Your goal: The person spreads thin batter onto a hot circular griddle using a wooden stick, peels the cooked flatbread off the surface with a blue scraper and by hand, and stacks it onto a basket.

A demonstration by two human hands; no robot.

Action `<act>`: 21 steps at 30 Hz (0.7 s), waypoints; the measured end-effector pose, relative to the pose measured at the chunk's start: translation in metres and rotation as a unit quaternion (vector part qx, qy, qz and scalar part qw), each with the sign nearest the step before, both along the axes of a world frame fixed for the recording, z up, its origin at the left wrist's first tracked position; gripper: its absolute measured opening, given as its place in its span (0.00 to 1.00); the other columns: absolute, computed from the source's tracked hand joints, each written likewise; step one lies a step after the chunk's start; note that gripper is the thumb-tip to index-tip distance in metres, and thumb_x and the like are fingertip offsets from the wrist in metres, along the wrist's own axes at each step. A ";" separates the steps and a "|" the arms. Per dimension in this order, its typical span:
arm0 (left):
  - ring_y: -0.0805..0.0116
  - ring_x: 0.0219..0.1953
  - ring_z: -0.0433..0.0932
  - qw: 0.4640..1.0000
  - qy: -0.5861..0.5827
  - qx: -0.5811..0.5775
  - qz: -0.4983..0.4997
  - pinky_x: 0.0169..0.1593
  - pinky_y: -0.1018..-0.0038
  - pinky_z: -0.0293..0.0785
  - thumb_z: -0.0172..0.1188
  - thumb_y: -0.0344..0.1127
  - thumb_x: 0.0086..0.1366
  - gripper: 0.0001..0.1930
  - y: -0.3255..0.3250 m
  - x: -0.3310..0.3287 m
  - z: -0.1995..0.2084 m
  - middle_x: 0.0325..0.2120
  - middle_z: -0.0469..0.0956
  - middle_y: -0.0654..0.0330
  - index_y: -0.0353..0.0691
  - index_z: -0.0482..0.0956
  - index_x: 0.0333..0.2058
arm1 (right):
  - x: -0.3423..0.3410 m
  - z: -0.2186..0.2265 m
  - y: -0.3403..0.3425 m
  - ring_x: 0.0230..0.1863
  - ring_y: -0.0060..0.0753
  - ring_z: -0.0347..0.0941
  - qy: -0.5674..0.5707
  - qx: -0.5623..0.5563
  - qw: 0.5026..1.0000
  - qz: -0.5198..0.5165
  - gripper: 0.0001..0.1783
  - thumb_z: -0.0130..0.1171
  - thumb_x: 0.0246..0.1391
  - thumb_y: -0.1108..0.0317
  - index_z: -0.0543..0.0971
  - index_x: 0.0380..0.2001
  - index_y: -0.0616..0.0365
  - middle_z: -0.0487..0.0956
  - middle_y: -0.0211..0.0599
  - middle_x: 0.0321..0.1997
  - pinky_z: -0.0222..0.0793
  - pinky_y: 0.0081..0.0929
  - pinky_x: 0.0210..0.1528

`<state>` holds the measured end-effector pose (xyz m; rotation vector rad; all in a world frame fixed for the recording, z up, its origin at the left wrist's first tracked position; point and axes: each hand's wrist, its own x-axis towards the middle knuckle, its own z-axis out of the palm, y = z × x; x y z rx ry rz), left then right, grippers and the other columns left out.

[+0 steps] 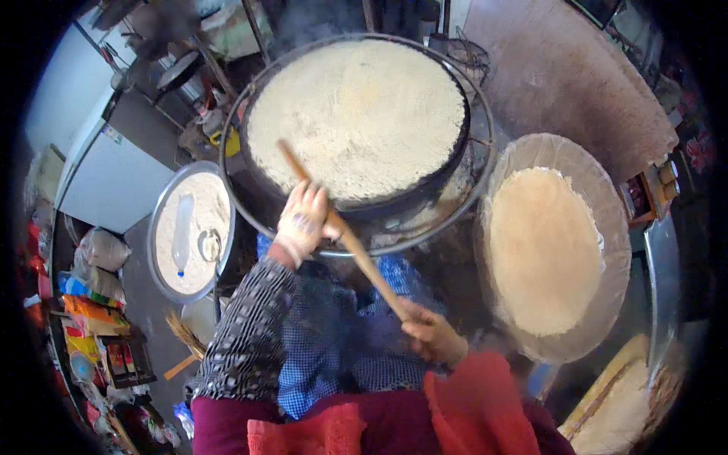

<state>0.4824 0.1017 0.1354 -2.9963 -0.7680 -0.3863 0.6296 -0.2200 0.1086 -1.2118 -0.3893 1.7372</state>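
Wooden stick (345, 235), long and pale, slants across the near rim of the big round griddle (364, 205), its far tip lying on the sheet of pale batter (356, 114) that covers almost the whole dark cooking surface. Both hands grasp it. The left hand (302, 221), wearing a light glove, is wrapped around the shaft right at the griddle's near edge, fingers curled tight about the wood. The right hand (431, 334), bare, is closed around the lower end of the stick, well back from the griddle and close to the person's body. A dark dotted sleeve (246, 341) runs up to the left hand, a red sleeve (478, 402) to the right one, with a blue checked apron (341, 341) between them. A thin metal ring (485, 144) circles the griddle, and a little steam rises at its far side.

To the right of the griddle sits a wide round tray (614, 227) carrying a stack of finished thin pancakes (542, 250), tan and round. To the left of the griddle, lower down, is a round metal basin (159, 243) of pale batter with a clear plastic bottle (182, 235) and a small metal cup (208, 244) lying in it. Farther left of the griddle stands a white cabinet (114, 178), and below it a jumble of coloured packets (91, 311).
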 end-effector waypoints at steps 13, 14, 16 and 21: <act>0.45 0.62 0.59 0.981 -0.044 0.017 -0.190 0.66 0.57 0.53 0.62 0.64 0.42 0.49 0.017 0.160 0.011 0.55 0.66 0.40 0.28 0.65 0.53 | -0.006 0.054 -0.005 0.14 0.22 0.63 -0.153 -0.029 0.968 -0.197 0.35 0.52 0.59 0.65 0.55 0.68 0.48 0.75 0.32 0.27 0.63 0.22 0.17; 0.46 0.61 0.61 0.985 -0.002 0.029 -0.167 0.65 0.59 0.55 0.63 0.64 0.40 0.47 0.027 0.174 -0.010 0.53 0.68 0.42 0.29 0.68 0.50 | 0.001 0.059 0.008 0.12 0.21 0.61 -0.130 -0.020 0.972 -0.192 0.35 0.50 0.60 0.65 0.53 0.69 0.48 0.73 0.30 0.24 0.61 0.21 0.15; 0.48 0.58 0.64 0.987 0.094 -0.007 -0.129 0.63 0.59 0.57 0.64 0.62 0.40 0.43 0.044 0.183 0.013 0.48 0.71 0.45 0.30 0.72 0.46 | 0.014 0.059 0.026 0.13 0.16 0.58 -0.067 -0.007 0.978 -0.197 0.34 0.50 0.60 0.63 0.55 0.68 0.44 0.67 0.23 0.19 0.54 0.16 0.14; 0.50 0.54 0.68 0.996 0.018 0.016 -0.086 0.62 0.60 0.59 0.63 0.60 0.41 0.36 0.053 0.144 0.002 0.42 0.74 0.48 0.32 0.76 0.39 | 0.062 0.026 0.026 0.10 0.15 0.56 0.048 0.017 0.992 -0.116 0.33 0.49 0.60 0.63 0.55 0.68 0.46 0.64 0.22 0.15 0.52 0.14 0.12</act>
